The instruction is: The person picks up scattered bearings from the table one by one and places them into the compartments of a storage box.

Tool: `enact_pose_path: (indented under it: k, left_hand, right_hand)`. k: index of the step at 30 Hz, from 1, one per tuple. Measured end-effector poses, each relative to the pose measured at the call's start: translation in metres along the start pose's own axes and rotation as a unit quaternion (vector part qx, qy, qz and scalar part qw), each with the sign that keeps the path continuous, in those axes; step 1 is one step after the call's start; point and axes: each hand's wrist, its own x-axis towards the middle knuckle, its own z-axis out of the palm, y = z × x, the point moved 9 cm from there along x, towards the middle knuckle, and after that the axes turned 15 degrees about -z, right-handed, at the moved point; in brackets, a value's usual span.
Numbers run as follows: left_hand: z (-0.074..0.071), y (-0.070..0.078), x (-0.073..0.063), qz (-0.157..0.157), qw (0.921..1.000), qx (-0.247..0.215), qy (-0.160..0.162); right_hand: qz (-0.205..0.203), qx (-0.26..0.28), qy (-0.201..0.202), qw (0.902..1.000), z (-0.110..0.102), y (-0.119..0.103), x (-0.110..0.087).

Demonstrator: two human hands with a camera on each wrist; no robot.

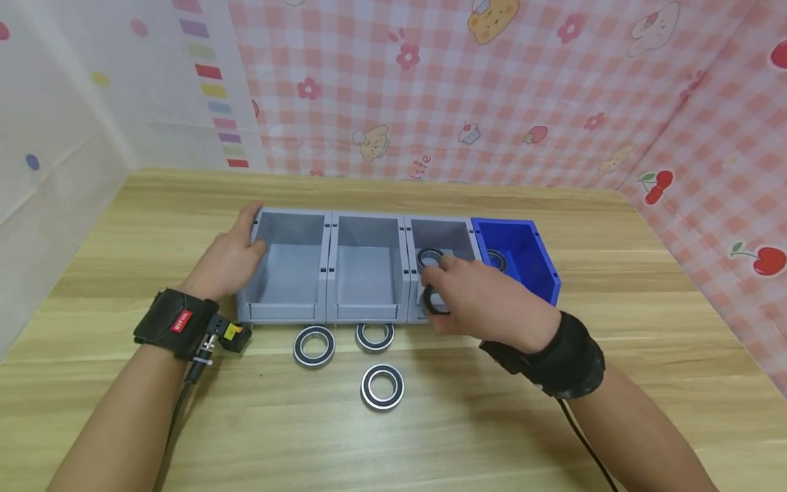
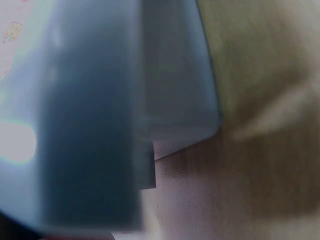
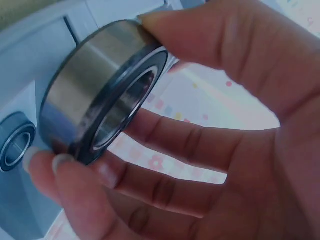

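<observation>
My right hand point(image 1: 486, 301) pinches a ball bearing point(image 3: 85, 85) between thumb and fingers, tilted over the front of the third grey bin point(image 1: 443, 229). Another bearing point(image 1: 421, 260) lies inside that bin. With the thumb inside and fingers outside, my left hand point(image 1: 229, 256) grips the left wall of the leftmost grey bin point(image 1: 285, 314). Three loose bearings lie on the table before the bins: one at left point(image 1: 314, 364), one against the second bin's front point(image 1: 375, 349), one closer to me point(image 1: 382, 406). A bin wall fills much of the left wrist view.
A second grey bin point(image 1: 369, 313) stands between the other two grey ones. At the right end of the row, a blue bin point(image 1: 522, 239) holds a bearing point(image 1: 501, 261), partly hidden by my right hand. Cables run from both wrist straps. Patterned cloth point(image 1: 369, 89) hangs behind the wooden table point(image 1: 295, 437).
</observation>
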Motion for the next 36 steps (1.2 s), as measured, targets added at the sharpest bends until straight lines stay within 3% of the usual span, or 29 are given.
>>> enact_pose_path:
  k: [13, 24, 36]
  left_hand:
    - [0.001, 0.000, 0.002, 0.000, 1.0000, 0.005, 0.003]
    - [0.001, 0.000, 0.002, 0.003, 1.0000, 0.001, 0.000]
    - [0.001, 0.001, 0.002, 0.003, 1.0000, 0.002, -0.002]
  right_hand:
    - [0.057, 0.011, -0.027, 0.9980, -0.003, 0.030, 0.023]
    - [0.094, 0.058, -0.063, 0.9919, 0.013, 0.051, 0.038]
    - [0.124, 0.063, -0.106, 0.9845, 0.030, 0.066, 0.048]
